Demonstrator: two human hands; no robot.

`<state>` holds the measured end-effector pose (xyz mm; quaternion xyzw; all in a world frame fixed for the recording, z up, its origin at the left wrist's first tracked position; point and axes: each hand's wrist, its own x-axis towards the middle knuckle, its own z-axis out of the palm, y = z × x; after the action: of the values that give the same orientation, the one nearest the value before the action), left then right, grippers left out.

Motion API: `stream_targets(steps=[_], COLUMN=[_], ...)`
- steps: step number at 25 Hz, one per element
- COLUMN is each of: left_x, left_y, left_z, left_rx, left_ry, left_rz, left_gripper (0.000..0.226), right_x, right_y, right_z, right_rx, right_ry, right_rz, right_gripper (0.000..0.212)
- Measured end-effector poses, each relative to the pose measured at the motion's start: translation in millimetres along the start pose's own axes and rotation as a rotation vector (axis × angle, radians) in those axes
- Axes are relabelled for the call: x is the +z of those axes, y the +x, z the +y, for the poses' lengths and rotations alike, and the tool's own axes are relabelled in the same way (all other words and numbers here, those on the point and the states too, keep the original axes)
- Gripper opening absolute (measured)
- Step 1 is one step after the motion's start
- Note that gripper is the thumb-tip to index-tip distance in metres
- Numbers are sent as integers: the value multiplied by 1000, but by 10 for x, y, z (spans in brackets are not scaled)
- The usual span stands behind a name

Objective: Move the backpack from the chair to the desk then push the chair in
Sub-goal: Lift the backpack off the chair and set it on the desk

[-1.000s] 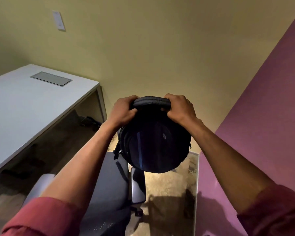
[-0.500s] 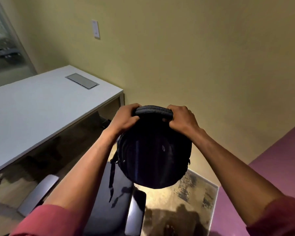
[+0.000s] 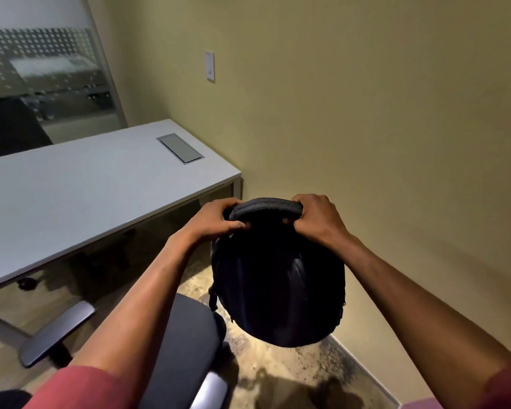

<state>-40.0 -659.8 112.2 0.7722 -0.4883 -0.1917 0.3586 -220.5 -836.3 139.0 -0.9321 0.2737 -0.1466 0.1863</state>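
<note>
In the upper left of the frame a frosted glass partition (image 3: 45, 75) with a dotted band stands behind the white worktop (image 3: 80, 199), which slants across the left half of the frame; a grey rectangular cable hatch (image 3: 180, 148) is set flush into its far end, near the corner that meets the yellow wall (image 3: 351, 107). A white switch plate (image 3: 210, 66) sits on that wall above the hatch. In the lower left, below the worktop edge, a grey armrest (image 3: 56, 332) of the office chair (image 3: 186, 346) juts out, and the dark seat lies at lower centre, partly hidden by the left forearm in its rolled red sleeve (image 3: 80, 391). The left hand (image 3: 216, 221) is at the centre of the frame, its fingers clenched on the left end of the padded top handle (image 3: 266, 206) of the black backpack (image 3: 278, 278). The backpack hangs in the air just right of centre, clear of the chair seat and beside the near right corner of the worktop, over the mottled floor (image 3: 263, 364); a loose strap (image 3: 213, 296) dangles from its left side. The right hand (image 3: 316, 219) grips the right end of the same handle, fingers curled tight around it. At the far right the right forearm runs down to the lower right corner.
</note>
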Motion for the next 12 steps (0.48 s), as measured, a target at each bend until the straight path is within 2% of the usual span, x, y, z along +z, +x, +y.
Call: stream_targets(steps=[4, 9, 12], left_x=[33, 20, -85], left_y=[199, 595, 907], left_z=[-88, -251, -424], left_rx=[-17, -55, -96], left_ry=[1, 66, 100], left_rz=[-18, 32, -3], left_gripper=[54, 35, 34], right_x=[-39, 31, 125], right_y=[366, 970, 1503], right_z=[134, 263, 293], right_rx=[-61, -179, -297], right_ry=[13, 56, 85], right_rz=[-53, -156, -238], right_gripper=[16, 18, 14])
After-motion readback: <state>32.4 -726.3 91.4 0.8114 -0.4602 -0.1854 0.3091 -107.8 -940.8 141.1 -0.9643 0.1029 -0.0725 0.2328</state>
